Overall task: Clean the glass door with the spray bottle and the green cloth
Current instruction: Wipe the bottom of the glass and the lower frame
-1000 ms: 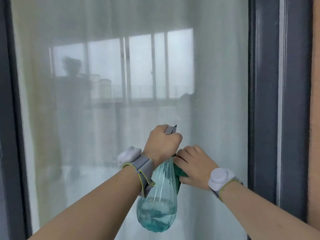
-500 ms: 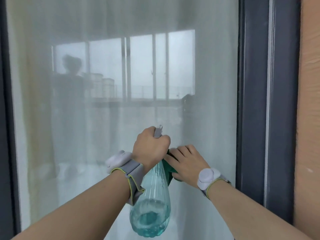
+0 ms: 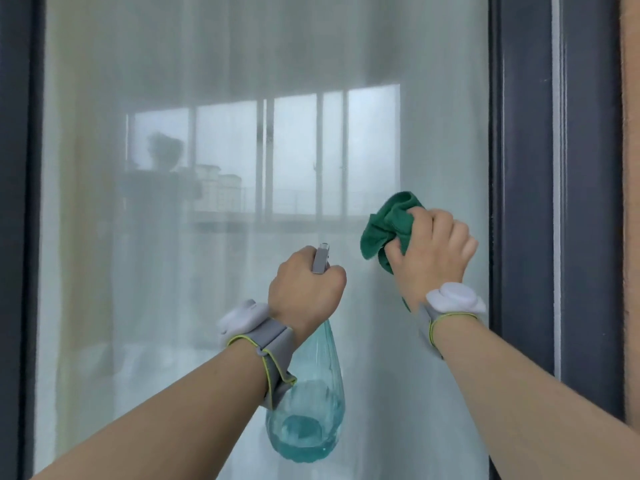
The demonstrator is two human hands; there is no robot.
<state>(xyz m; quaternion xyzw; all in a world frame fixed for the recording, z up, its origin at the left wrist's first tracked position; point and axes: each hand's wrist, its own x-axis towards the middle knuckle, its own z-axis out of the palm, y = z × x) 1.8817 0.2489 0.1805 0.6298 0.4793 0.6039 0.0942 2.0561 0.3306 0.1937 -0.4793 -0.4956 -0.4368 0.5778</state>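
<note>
At lower centre, the left hand (image 3: pixel 306 292) grips the neck of a clear spray bottle (image 3: pixel 308 403), its grey nozzle poking up above the fist, blue liquid pooled at the bottom. To its right, the right hand (image 3: pixel 431 251) clutches a bunched green cloth (image 3: pixel 388 225) against the glass door (image 3: pixel 242 133). Both wrists wear grey bands. A dark frame (image 3: pixel 519 168) runs down the right side.

Green cloth (image 3: pixel 388 223); clear bottle (image 3: pixel 311 403) with pale blue-green liquid; dark grey door frame (image 3: pixel 519 168); grey, lime-edged wristbands (image 3: pixel 273 344).
</note>
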